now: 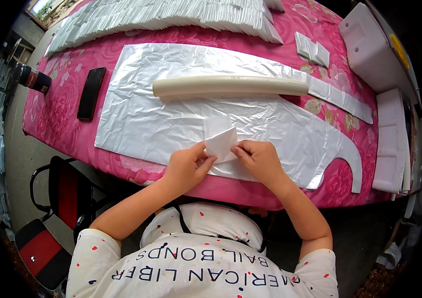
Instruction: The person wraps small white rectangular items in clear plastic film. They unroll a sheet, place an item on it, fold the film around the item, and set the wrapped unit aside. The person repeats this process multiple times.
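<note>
At the left edge of the surface [64, 116], a dark jar [34, 79] hides its contents; along the far edge, packed rows of folded white packets [171, 15] look finished. By the near edge's middle, closed fingers of the left hand [185, 166] pinch a thin white sheet [221, 143], apparently part-folded, the right hand [262, 160] nipping its right side. A smaller folded stack [312, 49] lies toward the far right corner; white foam boxes [388, 141], insides unseen, stand at the right edge

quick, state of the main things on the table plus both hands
folded white piece: creased, between both hands
left hand: pinching that piece
right hand: pinching its right side
large plastic bag: spread flat, wrinkled
pale tube: lying on the bag
phone: flat, screen dark
small white packets: folded, overlapping
far white stacks: packed closely
</note>
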`<state>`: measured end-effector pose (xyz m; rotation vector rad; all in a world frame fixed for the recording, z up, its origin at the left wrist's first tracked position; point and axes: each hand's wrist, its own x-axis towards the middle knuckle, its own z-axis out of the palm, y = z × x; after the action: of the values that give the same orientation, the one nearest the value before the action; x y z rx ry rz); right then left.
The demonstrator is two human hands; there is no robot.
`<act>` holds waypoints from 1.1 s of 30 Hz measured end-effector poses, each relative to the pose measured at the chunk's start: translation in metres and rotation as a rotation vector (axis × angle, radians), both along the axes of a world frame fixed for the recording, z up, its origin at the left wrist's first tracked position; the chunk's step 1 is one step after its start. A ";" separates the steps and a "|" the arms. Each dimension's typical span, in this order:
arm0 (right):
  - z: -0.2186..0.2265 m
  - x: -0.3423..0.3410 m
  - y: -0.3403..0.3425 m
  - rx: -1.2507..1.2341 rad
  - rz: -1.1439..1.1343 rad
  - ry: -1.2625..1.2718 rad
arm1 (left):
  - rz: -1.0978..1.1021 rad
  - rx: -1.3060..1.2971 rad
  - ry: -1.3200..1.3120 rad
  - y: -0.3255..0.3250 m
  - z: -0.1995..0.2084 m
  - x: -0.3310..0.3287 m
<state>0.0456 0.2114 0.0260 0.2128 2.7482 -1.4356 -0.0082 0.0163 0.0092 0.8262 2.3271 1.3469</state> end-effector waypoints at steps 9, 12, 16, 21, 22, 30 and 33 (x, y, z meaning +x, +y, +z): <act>0.006 -0.033 0.006 0.002 0.033 -0.358 | 0.123 -0.147 -0.290 0.013 0.020 -0.022; 0.012 -0.040 0.008 -0.024 0.044 -0.459 | 0.153 -0.089 -0.168 0.010 0.016 -0.019; 0.013 -0.043 0.006 -0.023 0.046 -0.491 | -0.059 -0.052 0.709 0.004 0.004 -0.021; 0.011 -0.045 0.007 0.025 0.056 -0.508 | -0.176 -0.390 0.609 0.032 -0.005 -0.007; 0.010 -0.044 0.007 0.031 0.053 -0.500 | -0.154 -0.435 0.595 0.035 -0.008 -0.006; 0.011 -0.034 -0.001 0.154 0.000 -0.369 | -0.160 -0.441 0.526 0.037 -0.016 -0.006; 0.014 -0.023 -0.004 0.256 -0.008 -0.230 | -0.162 -0.437 0.534 0.036 -0.018 -0.006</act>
<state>0.0226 0.2069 0.0396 0.3716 2.7309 -0.9845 -0.0143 0.0523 -0.0091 1.3022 2.7171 0.5506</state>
